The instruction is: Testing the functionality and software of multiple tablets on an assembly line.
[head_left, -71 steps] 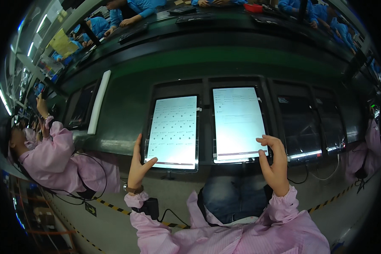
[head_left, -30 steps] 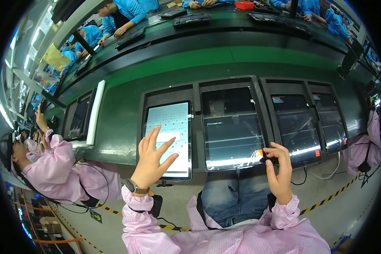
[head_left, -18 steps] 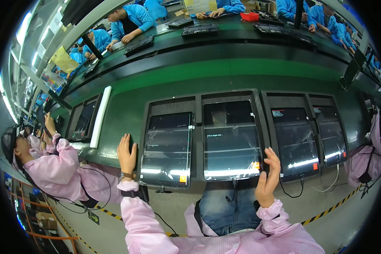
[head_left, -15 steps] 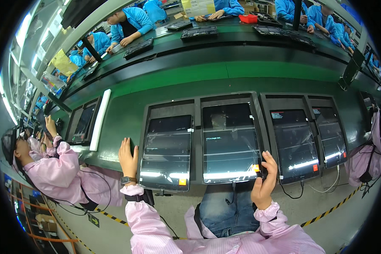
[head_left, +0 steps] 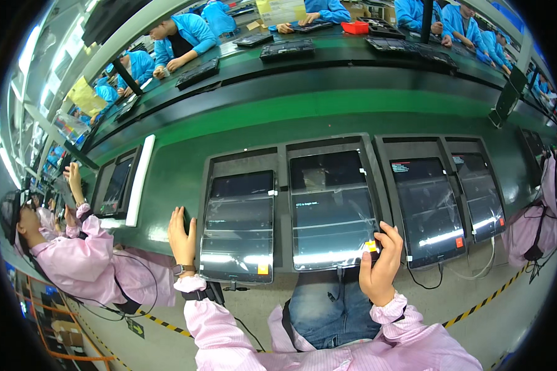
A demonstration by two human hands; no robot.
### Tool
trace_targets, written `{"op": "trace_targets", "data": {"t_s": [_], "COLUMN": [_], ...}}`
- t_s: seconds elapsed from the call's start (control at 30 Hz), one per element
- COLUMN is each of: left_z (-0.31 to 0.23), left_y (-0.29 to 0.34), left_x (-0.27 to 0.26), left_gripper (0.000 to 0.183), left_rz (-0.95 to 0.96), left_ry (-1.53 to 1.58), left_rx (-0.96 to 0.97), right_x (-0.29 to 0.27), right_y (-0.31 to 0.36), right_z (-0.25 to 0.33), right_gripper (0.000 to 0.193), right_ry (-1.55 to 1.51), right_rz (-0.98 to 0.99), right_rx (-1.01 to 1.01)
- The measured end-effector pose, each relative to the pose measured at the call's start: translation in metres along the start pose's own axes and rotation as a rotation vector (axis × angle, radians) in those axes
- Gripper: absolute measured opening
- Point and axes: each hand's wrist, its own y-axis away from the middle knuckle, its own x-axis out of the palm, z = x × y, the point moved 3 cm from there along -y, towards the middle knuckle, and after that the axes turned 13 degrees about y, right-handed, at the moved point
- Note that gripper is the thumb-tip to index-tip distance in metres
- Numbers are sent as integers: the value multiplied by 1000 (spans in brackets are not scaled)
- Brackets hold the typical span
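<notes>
My left hand (head_left: pixel 182 240) rests with straight fingers on the green bench, just left of a black tablet (head_left: pixel 238 213). A second, larger tablet (head_left: pixel 331 229) lies to its right in the same dark tray (head_left: pixel 244 162). At that tablet's lower right corner is my right hand (head_left: pixel 382 263), fingers and thumb apart, with the thumb by an orange sticker (head_left: pixel 370 246). Whether its fingertips touch the tablet edge, I cannot tell. Small text shows on both dark screens, and a cable plug (head_left: pixel 235 287) sits at the left tablet's lower edge.
Two more tablets, a third (head_left: pixel 427 216) and a fourth (head_left: pixel 478 201), lie in another tray (head_left: pixel 411 147) on the right, with cables hanging below. A white bar (head_left: pixel 141 179) lies at left, near a pink-sleeved person (head_left: pixel 99 256). Blue-clad people work across the raised line (head_left: pixel 229 77).
My right hand has moved slightly left, its thumb now closer to the orange sticker on the larger tablet. The left hand stays beside the left tablet. The whole view has shifted a little.
</notes>
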Motion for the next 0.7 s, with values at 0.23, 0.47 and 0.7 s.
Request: {"op": "trace_targets", "data": {"t_s": [0.23,0.47,0.7], "left_z": [3,3,1], "left_y": [1,1,2], "left_x": [-7,-3,-5], "left_gripper": [44,42,44], "left_rz": [1,-23,-29], "left_ry": [9,-2,35], "left_rx": [-14,27,-19], "right_x": [-12,-11,-9], "right_y": [-12,-17,-13], "right_z": [1,-10,-8], "right_gripper": [35,34,31], "right_ry": [-102,-43,-101], "right_rz": [166,134,22], "right_rx": [130,99,93]}}
